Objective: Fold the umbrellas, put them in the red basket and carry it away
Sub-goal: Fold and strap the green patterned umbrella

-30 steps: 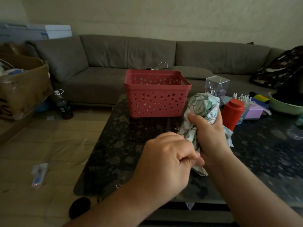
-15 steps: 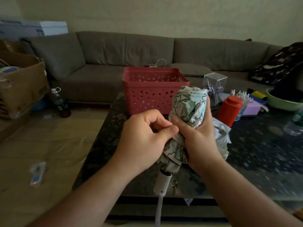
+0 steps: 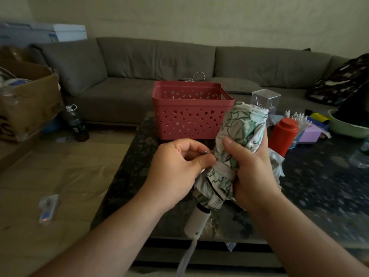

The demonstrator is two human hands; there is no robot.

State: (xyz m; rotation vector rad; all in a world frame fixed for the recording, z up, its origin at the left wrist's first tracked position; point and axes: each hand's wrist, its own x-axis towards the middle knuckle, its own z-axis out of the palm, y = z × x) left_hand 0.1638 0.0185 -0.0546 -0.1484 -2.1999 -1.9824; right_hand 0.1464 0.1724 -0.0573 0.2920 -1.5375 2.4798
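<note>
I hold a rolled white umbrella with a green leaf print [image 3: 242, 128] above the dark stone table [image 3: 311, 188]. My right hand [image 3: 251, 166] grips its bundled canopy around the middle. My left hand [image 3: 175, 166] pinches the end of the closing strap [image 3: 224, 169], which is wrapped around the canopy. The white handle [image 3: 196, 220] and its cord point down toward me. The red basket [image 3: 189, 110] with triangle holes stands on the table's far edge just behind the umbrella; what I can see of its inside shows nothing in it.
A red bottle [image 3: 283, 134], a clear box [image 3: 265, 100], a purple box and a green bowl [image 3: 347, 126] crowd the table's right side. A grey sofa [image 3: 159, 62] runs along the back. A cardboard box [image 3: 26, 100] and a drink bottle [image 3: 75, 124] stand on the floor at left.
My left hand came up from a low fist to the umbrella and took the strap end at the canopy. The umbrella now stands more upright, its handle showing below.
</note>
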